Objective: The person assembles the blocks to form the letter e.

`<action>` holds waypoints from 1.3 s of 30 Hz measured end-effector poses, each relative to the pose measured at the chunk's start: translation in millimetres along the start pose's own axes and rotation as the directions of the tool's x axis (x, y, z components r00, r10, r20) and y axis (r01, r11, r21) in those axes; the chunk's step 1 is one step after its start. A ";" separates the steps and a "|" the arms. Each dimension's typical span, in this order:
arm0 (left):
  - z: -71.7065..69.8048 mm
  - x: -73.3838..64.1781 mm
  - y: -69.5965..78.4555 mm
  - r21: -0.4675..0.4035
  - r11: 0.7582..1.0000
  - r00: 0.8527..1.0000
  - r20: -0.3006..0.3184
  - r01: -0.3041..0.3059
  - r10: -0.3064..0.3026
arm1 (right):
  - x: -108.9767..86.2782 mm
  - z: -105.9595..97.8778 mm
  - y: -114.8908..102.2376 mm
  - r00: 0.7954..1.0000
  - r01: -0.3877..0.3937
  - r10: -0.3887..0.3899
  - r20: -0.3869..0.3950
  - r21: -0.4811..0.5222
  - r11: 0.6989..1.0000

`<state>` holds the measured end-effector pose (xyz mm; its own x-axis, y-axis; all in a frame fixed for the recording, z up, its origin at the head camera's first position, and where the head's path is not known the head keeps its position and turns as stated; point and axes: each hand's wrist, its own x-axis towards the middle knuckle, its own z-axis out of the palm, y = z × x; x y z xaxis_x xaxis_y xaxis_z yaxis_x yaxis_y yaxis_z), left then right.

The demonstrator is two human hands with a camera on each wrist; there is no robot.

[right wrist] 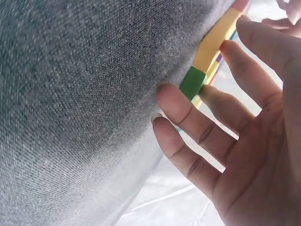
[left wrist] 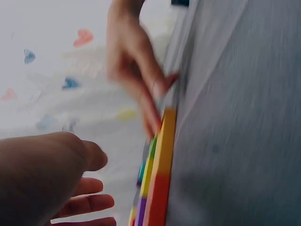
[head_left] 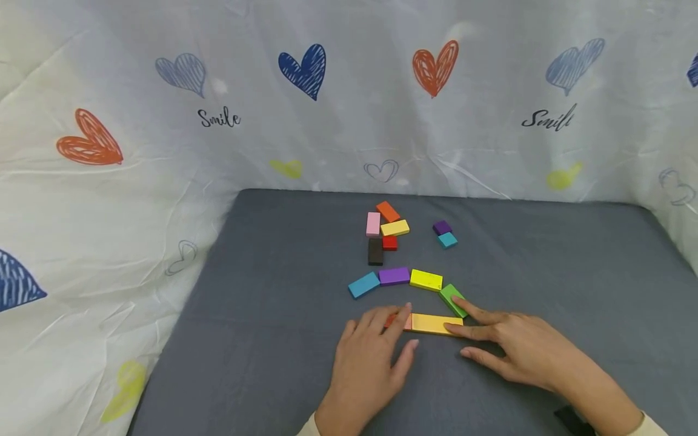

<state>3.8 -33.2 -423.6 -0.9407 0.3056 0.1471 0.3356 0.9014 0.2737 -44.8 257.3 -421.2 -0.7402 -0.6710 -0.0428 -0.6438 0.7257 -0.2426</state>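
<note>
Because the amber block (head_left: pixel 429 324) looked small, hard and flat-sided, I judged that it would handle as light and stiff, unlikely to break but apt to skid on the grey cloth (head_left: pixel 262 363) under a careless nudge. I would have taken it by its two long edges, thumb against fingertip, near the middle. It lay flat, a smooth, evenly coloured bar, its left end against a reddish block (head_left: pixel 408 323) and its right end beside a green block (head_left: pixel 448 292) that slanted away toward a bright yellow one (head_left: pixel 426 280). Two extended fingers of the right hand (head_left: pixel 520 348) touched green and amber, the thumb spread apart. The left hand (head_left: pixel 368 357) had thumb and fingers parted by the reddish block; whether it made contact, I couldn't tell.
</note>
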 end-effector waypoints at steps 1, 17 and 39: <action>-2.9 1.0 -5.2 -0.006 1.000 0.999 -0.032 0.017 -0.018 | -0.3 -0.3 0.0 1.000 0.004 -0.004 -0.003 0.000 1.000; -47.9 85.6 -96.2 -0.025 1.000 0.996 -0.086 -0.010 0.008 | -1.2 -5.5 0.7 1.000 0.010 -0.011 0.010 0.024 1.000; -19.6 169.9 -120.7 0.056 0.988 0.923 0.368 -0.145 0.114 | -2.6 -2.1 -0.1 1.000 0.016 -0.017 0.023 0.057 0.998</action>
<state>-195.6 -96.1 -413.0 -0.8477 0.4979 -0.1828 0.4648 0.8634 0.1963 -43.2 259.3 -419.1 -0.7242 -0.6868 -0.0614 -0.6435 0.7051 -0.2978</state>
